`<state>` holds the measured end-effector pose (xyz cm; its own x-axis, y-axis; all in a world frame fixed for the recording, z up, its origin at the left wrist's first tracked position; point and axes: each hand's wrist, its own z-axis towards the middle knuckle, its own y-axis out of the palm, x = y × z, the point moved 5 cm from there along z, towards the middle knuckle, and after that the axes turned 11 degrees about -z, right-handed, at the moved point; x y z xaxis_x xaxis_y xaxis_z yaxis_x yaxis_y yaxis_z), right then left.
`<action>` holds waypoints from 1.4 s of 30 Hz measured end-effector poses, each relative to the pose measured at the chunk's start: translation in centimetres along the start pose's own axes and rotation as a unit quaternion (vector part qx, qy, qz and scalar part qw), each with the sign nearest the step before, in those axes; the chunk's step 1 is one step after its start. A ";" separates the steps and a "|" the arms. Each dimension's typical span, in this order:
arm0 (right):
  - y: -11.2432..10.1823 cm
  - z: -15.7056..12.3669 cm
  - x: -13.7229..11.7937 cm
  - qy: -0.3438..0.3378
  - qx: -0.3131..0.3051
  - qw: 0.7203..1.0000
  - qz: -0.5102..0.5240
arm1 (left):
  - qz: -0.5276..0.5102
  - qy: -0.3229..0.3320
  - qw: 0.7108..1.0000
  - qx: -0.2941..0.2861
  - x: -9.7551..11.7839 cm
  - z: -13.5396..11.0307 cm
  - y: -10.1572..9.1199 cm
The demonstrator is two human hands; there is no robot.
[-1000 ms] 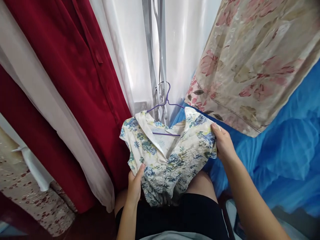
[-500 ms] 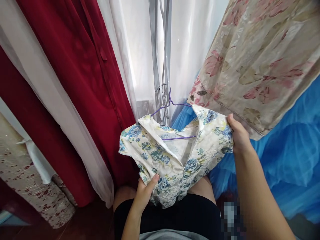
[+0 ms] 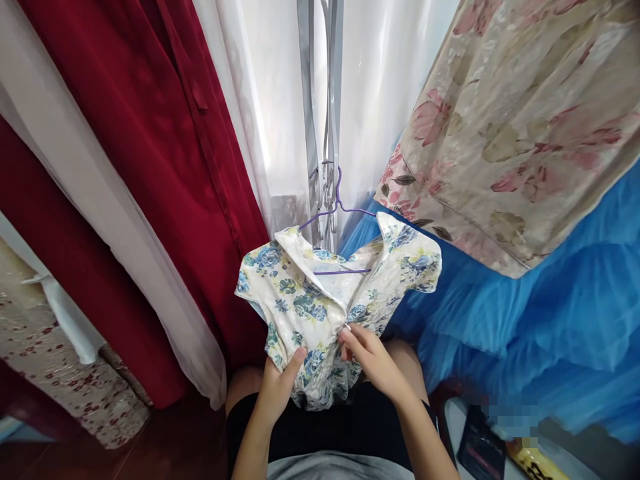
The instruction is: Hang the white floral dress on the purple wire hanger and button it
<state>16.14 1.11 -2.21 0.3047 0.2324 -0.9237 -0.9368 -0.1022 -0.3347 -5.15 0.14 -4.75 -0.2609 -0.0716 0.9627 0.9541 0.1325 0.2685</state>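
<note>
A white short-sleeved blouse (image 3: pixel 305 300) with blue and green flowers is on a purple wire hanger (image 3: pixel 339 202) before me. The hanger's neck and hook show above the V-shaped collar, and its lower bar crosses inside the neckline. My left hand (image 3: pixel 283 383) grips the blouse's side below the left sleeve, thumb on top of the cloth. At the point of the V, the fingers of my right hand (image 3: pixel 367 357) pinch the front opening. A small pale spot shows at those fingertips; I cannot tell what it is. The lower blouse bunches above my lap.
Grey straps with metal clips (image 3: pixel 327 187) hang behind the hanger. Long red fabric (image 3: pixel 200 200) and white fabric hang at left. A beige floral cloth (image 3: pixel 505 153) and blue tulle (image 3: pixel 550 313) hang at right. A dark phone-like object (image 3: pixel 481 443) lies low on the right.
My right hand has let go of the right sleeve and moved left and down to the front opening. The right sleeve now droops. My left hand keeps its grip.
</note>
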 end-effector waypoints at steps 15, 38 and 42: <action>1.3 -0.3 -1.0 0.068 -0.015 0.991 0.117 | 0.210 0.386 0.896 0.067 0.0 -1.3 3.2; -8.3 13.1 -13.6 -0.018 0.100 0.984 0.148 | 0.463 0.238 0.817 -0.249 0.1 -0.5 12.0; -7.4 11.8 -13.2 -0.070 0.086 0.987 0.112 | 0.338 0.242 0.871 -0.262 2.8 1.9 11.5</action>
<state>17.05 10.16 14.68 0.0710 0.3554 -0.9320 -0.9970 -0.0024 -0.0768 4.82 3.32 1.06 0.3576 -0.5778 0.7337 0.8351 -0.1538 -0.5281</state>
